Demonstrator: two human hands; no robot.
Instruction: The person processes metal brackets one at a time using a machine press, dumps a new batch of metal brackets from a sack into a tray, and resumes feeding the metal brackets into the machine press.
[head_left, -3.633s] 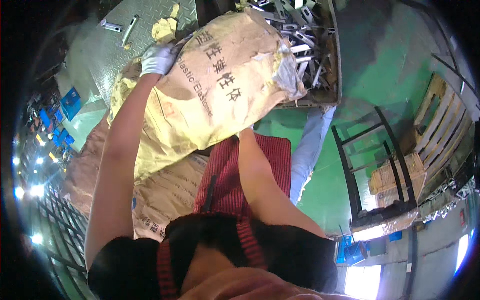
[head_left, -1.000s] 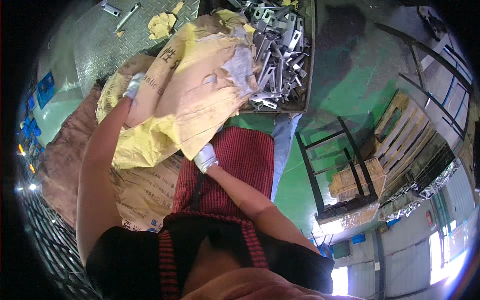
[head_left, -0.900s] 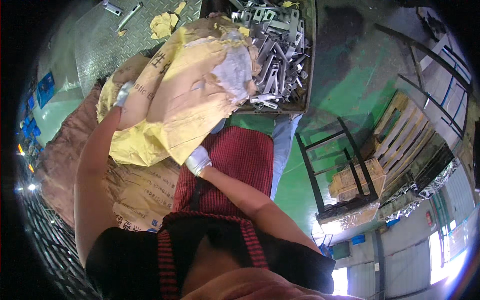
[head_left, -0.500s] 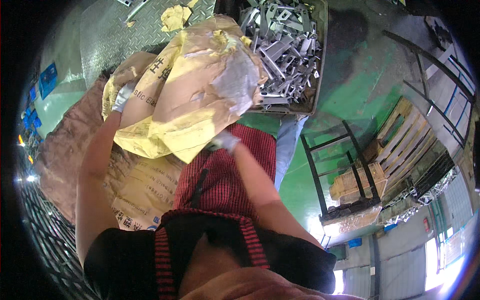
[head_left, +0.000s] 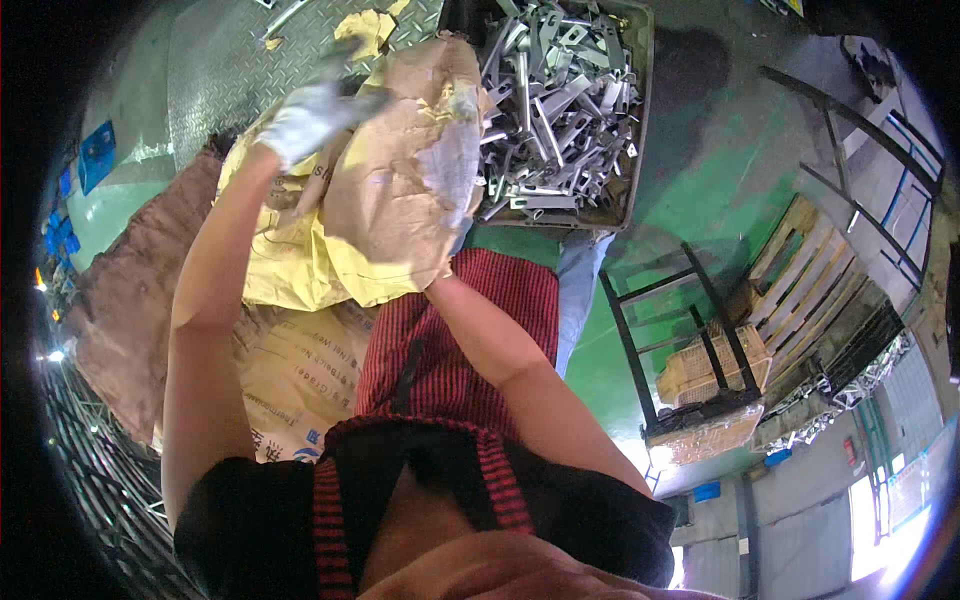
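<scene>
A crumpled brown paper sack (head_left: 400, 180) with yellow inner faces and a torn, greyish patch stands bunched before me. My left hand (head_left: 308, 125), in a whitish glove with dark fingertips, is over the sack's upper left part. Motion blurs it, but its fingers look spread, with nothing seen between them. From the lower right, my right forearm (head_left: 500, 335) reaches to the sack's lower edge. The paper hides my right hand there, so its grip does not show. Beneath the sack lies another flat, printed paper sack (head_left: 300, 375).
A bin (head_left: 632, 190) full of metal brackets (head_left: 560, 110) stands just right of the sack. Beyond the sack is a diamond-pattern metal plate (head_left: 230, 80) with a torn paper scrap (head_left: 366, 32). A black metal frame (head_left: 690, 340) and wooden pallets (head_left: 815, 270) stand at right.
My left hand has let go of the sack's left side and moved up and right over it. The sack has narrowed and shifted left off the bin's edge. My right hand has gone behind the paper.
</scene>
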